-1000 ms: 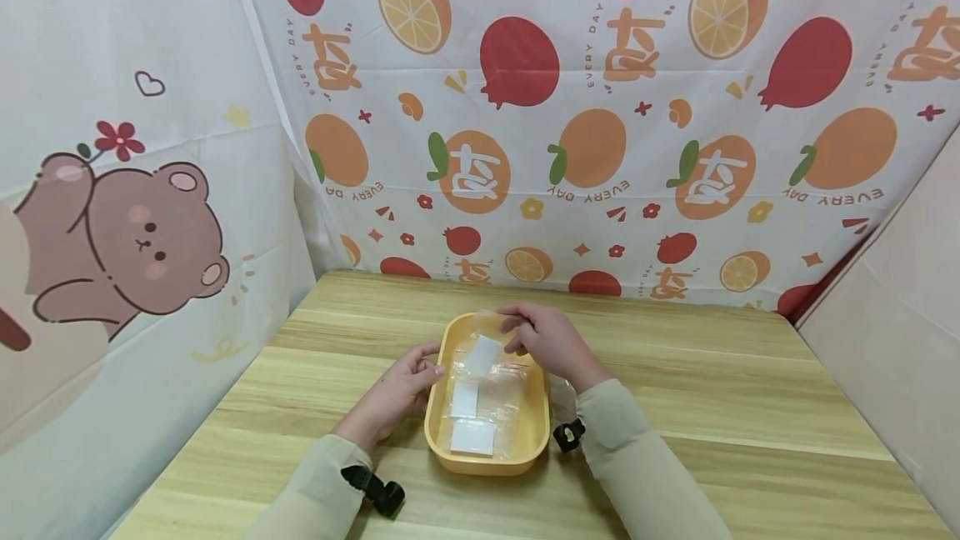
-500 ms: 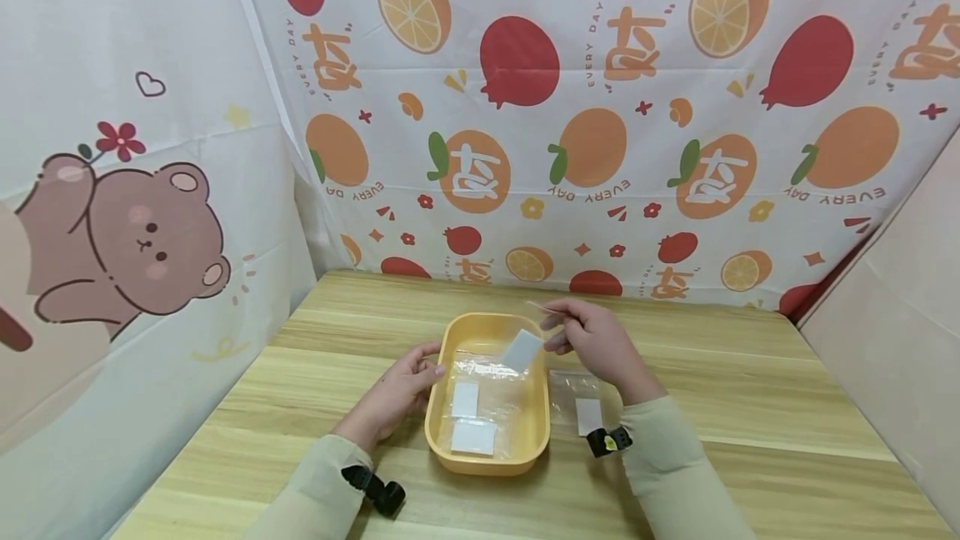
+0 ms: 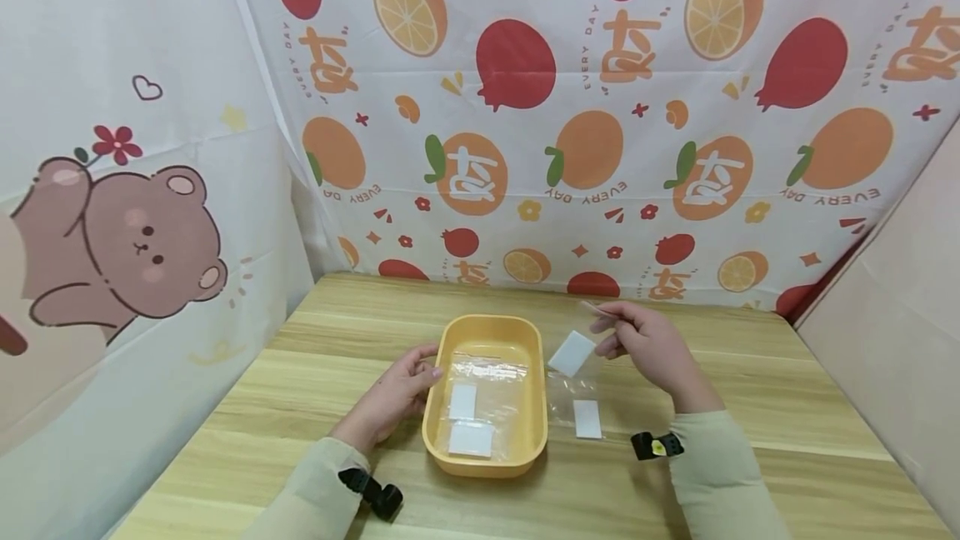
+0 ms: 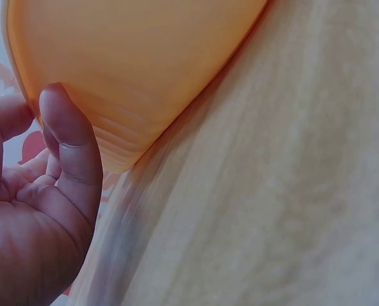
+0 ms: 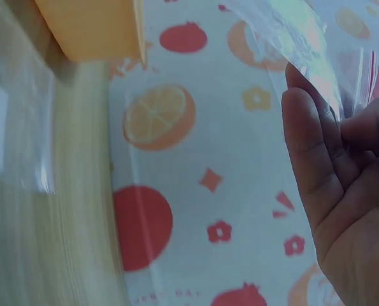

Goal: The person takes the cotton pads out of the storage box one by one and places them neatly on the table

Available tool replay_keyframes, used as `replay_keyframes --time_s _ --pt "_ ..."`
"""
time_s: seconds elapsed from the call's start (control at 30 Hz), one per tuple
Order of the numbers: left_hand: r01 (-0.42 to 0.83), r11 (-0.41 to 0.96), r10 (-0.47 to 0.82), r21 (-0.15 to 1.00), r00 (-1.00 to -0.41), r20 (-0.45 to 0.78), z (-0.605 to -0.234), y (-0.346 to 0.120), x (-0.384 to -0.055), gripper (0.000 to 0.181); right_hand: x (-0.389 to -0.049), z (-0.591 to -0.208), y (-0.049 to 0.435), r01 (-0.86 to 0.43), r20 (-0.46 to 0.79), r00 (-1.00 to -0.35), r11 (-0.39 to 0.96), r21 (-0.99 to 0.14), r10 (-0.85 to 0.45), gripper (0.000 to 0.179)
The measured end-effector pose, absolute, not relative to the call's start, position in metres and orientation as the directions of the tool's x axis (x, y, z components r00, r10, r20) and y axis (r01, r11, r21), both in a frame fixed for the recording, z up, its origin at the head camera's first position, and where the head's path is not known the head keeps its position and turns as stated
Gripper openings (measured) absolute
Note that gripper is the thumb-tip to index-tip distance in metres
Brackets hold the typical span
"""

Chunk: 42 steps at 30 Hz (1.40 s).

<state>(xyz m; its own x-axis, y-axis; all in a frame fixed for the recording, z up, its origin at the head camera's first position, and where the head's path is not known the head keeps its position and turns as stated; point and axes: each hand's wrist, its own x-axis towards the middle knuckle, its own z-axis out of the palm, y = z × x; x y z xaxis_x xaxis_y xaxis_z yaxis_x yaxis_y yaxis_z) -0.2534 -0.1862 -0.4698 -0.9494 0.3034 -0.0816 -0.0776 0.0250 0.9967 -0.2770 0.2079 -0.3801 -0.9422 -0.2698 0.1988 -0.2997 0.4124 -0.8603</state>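
On the left side of the yellow plastic tray [image 3: 543,394], my left hand [image 3: 395,394] grips the rim, its thumb against the wall in the left wrist view. My right hand [image 3: 651,348] pinches a clear zip-lock bag by its top edge, to the right of the tray. A white card [image 3: 572,353] shows in that hanging bag. The bag's clear film [image 5: 297,32] rises above my fingertips in the right wrist view. Another clear bag with a white card [image 3: 588,419] lies on the table below it. Inside the tray lie clear bags with white cards [image 3: 471,440].
The wooden table [image 3: 360,307] runs back to a hanging cloth [image 3: 525,132] printed with fruit. A cloth with a bear print [image 3: 150,248] hangs at the left, and a pale panel [image 3: 892,290] stands at the right.
My right hand has moved right, carrying the zip-lock bag out from over the tray to above the table. The bag lying there has come into view. My left hand stays on the tray.
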Motion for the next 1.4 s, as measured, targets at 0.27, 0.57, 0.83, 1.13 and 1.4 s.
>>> replay_keyframes --time_s 0.27,0.57,0.83,1.13,1.4 --pt "-0.086 0.021 0.298 0.996 -0.95 -0.088 -0.472 -0.182 -0.252 0.058 -0.27 -0.379 0.25 -0.273 0.164 -0.948 0.429 -0.861 -0.274 0.036" --pt "-0.069 0.011 0.307 0.998 -0.949 -0.069 -0.473 -0.183 -0.252 0.058 -0.267 -0.385 0.279 -0.276 0.141 -0.938 0.437 -0.856 -0.317 0.032" --pt "-0.076 0.011 0.299 0.997 -0.951 -0.076 -0.475 -0.185 -0.251 0.057 -0.275 -0.398 0.288 -0.216 0.065 -0.941 0.444 -0.87 -0.331 0.034" --pt "-0.089 0.002 0.293 0.996 -0.952 -0.086 -0.476 -0.185 -0.252 0.056 -0.291 -0.425 0.29 -0.157 -0.027 -0.94 0.499 -0.852 -0.341 0.031" --pt "-0.086 0.004 0.294 0.996 -0.952 -0.084 -0.476 -0.185 -0.253 0.055 -0.295 -0.444 0.293 -0.127 -0.108 -0.906 0.507 -0.853 -0.409 0.031"
